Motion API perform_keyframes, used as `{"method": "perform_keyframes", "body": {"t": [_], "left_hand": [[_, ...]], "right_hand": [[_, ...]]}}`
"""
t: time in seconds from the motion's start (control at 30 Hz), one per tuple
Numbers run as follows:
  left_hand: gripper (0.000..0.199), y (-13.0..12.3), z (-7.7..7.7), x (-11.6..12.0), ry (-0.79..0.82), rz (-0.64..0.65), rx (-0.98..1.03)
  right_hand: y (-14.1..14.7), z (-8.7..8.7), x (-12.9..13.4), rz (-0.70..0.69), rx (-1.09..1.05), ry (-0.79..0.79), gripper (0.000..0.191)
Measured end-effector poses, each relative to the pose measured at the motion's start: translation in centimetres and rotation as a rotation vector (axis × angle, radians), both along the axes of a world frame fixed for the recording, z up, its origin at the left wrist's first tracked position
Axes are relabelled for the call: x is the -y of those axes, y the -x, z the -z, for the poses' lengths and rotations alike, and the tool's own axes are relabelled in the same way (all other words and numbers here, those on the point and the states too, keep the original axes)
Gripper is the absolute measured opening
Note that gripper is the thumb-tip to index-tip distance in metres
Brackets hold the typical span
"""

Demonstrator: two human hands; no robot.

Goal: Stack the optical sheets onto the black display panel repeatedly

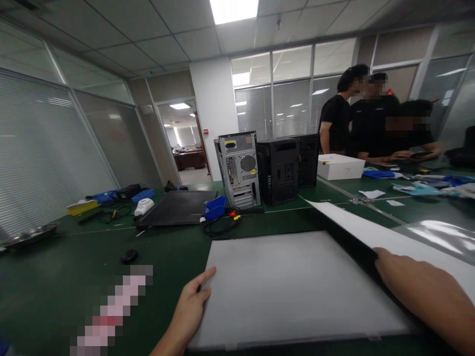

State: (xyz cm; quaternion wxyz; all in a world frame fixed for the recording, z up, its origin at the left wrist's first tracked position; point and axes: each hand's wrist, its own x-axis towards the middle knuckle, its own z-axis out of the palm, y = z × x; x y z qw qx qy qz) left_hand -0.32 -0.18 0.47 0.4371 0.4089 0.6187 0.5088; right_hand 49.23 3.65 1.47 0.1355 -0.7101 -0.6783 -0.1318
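A flat white-grey panel (289,291) with a thin dark edge lies on the green table in front of me. My left hand (191,306) grips its left edge, thumb and forefinger near the rim. At the right, my right hand (415,282) is closed on the edge of a thin white sheet (345,222), which stands tilted up along the panel's right side. A dark strip shows between sheet and panel. My right fingertips are partly hidden behind the sheet.
Computer cases (243,170) stand upright behind the panel. A flat black screen (178,207), a blue bin (215,207) and cables (222,227) lie at left-centre. A white box (339,167) sits back right, near several people in black (336,118). A round black object (129,256) lies left.
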Motion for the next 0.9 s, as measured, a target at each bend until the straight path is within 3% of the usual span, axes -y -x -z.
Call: {"method": "perform_keyframes", "body": {"t": [0.03,0.17,0.27,0.4,0.63,0.8,0.9], "left_hand": [[0.050,0.0,0.0,-0.1,0.000,0.000,-0.010],[0.048,-0.2,-0.3,-0.4,-0.006,-0.017,-0.068],[0.038,-0.4,-0.6,-0.5,-0.040,-0.069,-0.120],[0.041,-0.6,-0.9,-0.4,-0.102,-0.059,-0.064],[0.048,-1.1,-1.5,0.4,-0.046,0.040,0.467],[0.060,-0.7,-1.3,0.1,0.058,-0.087,0.391],[0.075,-0.2,-0.7,-0.4,0.054,-0.033,0.425]], "right_hand": [[1.9,-0.2,0.6,-0.078,0.044,-0.005,0.038],[7.7,-0.3,2.9,-0.656,0.187,-0.181,0.053],[10.3,-0.1,4.0,-0.883,0.323,-0.296,0.054],[11.8,-0.7,4.4,-0.981,0.417,-0.312,0.047],[11.4,-3.1,4.2,-1.077,0.448,-0.172,0.043],[11.3,-3.4,4.1,-1.079,0.419,-0.110,0.045],[11.2,-3.9,4.0,-1.107,0.412,-0.083,0.044]]}}
